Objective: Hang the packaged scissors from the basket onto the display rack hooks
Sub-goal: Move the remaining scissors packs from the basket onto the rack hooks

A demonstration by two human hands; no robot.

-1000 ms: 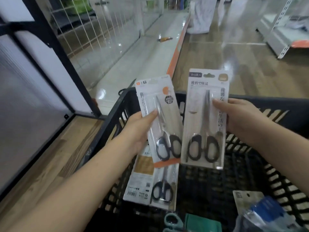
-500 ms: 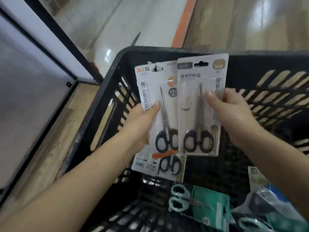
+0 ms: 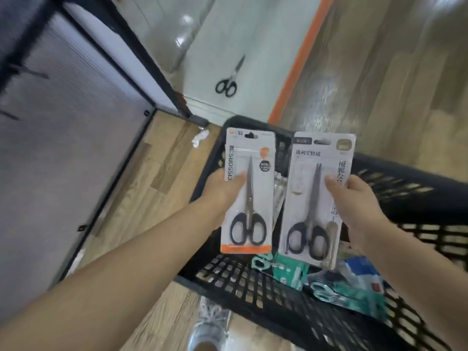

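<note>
Black plastic basket (image 3: 253,282) fills the lower middle of the head view, slatted walls, sitting on wood-look floor; no display rack hooks show in this frame, so nothing can be counted as hung from what is visible. Both forearms reach in from the bottom edge over the basket. Right-side pack, the grey-card scissors pack (image 3: 317,198), is the bigger one, black-handled scissors under a clear blister, hang slot at top intact; right hand (image 3: 354,206) pinches its right edge, thumb on the front face, other fingers behind and hidden. Left-side pack, the orange-strip scissors pack (image 3: 248,191), is slightly smaller, black handles low, hang slot up; left hand (image 3: 222,193) grips its left edge, thumb pressed across the front, fingers behind out of sight. The two packs are held upright side by side, near but apart, above the basket rim, both clear of the stock below. Something pale shows behind the left pack in the gap between them, possibly another pack, cannot tell. Still in the basket: teal-handled scissors packs (image 3: 291,269) and a blue-and-white packet (image 3: 362,272) at lower right, so plenty left. A loose pair of black scissors (image 3: 228,82) lies on the pale shelf base beyond the basket, unpackaged. Judgement: pick-up step done for two packs, carry and hooking not yet done, remaining basket stock untouched; early-to-mid task at best. A grey shoe (image 3: 210,325) at bottom.
</note>
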